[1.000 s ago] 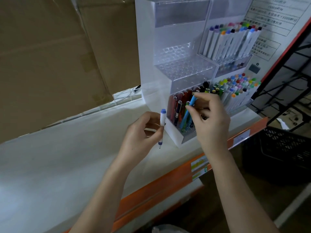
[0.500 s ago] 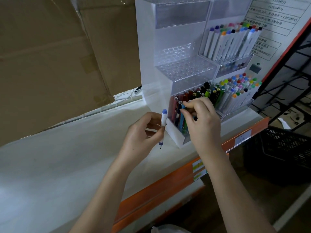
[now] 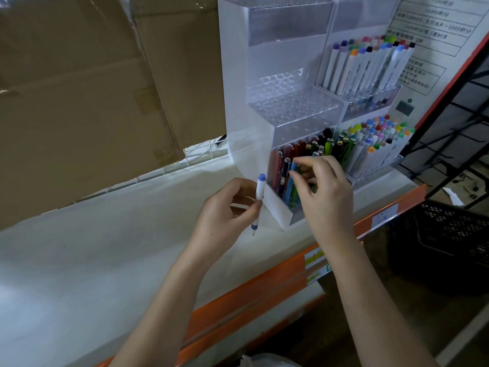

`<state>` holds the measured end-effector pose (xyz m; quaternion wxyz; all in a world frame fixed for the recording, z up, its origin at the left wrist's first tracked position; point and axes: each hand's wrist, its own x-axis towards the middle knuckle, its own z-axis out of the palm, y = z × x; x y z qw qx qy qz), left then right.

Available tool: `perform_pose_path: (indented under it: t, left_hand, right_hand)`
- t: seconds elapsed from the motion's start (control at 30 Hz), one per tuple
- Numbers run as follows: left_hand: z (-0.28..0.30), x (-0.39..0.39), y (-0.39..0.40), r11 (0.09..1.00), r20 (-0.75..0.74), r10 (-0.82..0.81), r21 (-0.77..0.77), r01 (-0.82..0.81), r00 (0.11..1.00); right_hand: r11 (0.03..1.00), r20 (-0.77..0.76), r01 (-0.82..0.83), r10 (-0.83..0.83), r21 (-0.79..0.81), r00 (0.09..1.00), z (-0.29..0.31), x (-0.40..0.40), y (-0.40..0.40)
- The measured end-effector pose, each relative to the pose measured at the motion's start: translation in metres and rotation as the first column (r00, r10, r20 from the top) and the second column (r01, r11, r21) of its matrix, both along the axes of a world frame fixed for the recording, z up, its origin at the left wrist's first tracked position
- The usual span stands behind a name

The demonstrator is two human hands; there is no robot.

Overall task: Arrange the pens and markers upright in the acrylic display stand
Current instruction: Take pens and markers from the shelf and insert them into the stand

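Fingers at the lowest pen compartment

Fingertips of the right hand [image 3: 324, 193] are drawn together at the top of a light blue pen [image 3: 290, 181], which stands in the front left compartment of the clear and white acrylic display stand [image 3: 239, 102]. Whether they really pinch the pen or only touch it, I cannot tell. The hand is bent at the wrist, its back turned to the camera, and the forearm comes up from the lower right.

The left hand [image 3: 225, 215] grips a white marker with blue cap [image 3: 258, 201] between the thumb and the curled fingers. The marker is almost upright, cap on top, just beside the left wall of the stand. This forearm comes from the lower middle.

Around the blue pen stand dark red, green and black pens with metal tops [image 3: 312, 148]. The two right compartments hold white markers with coloured caps [image 3: 370, 64]. The middle left tier shows rows of round holes.

The stand rests on a shelf covered with white sheet [image 3: 92, 247], with an orange front beam [image 3: 238, 300]. Brown cardboard boxes [image 3: 79, 102] stand behind. A black perforated plastic crate [image 3: 449, 234] sits lower right, and a white printed notice [image 3: 436, 30] is behind the stand.
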<state>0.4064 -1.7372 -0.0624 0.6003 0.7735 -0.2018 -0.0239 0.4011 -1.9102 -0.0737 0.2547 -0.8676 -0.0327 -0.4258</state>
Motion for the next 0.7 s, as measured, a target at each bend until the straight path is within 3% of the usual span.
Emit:
perform_pose_path:
  t: [0.3, 0.7]
  left_hand:
    - [0.006, -0.004, 0.008, 1.0, -0.009, -0.028, -0.002, 0.028, 1.0]
    - [0.019, 0.003, 0.008, 0.975, 0.035, -0.221, 0.027, 0.22, 0.975]
  right_hand:
    - [0.999, -0.01, 0.026, -0.027, -0.044, 1.0, 0.008, 0.001, 0.004]
    - [0.982, -0.092, 0.169, -0.177, -0.085, 0.98, 0.02, -0.024, -0.006]
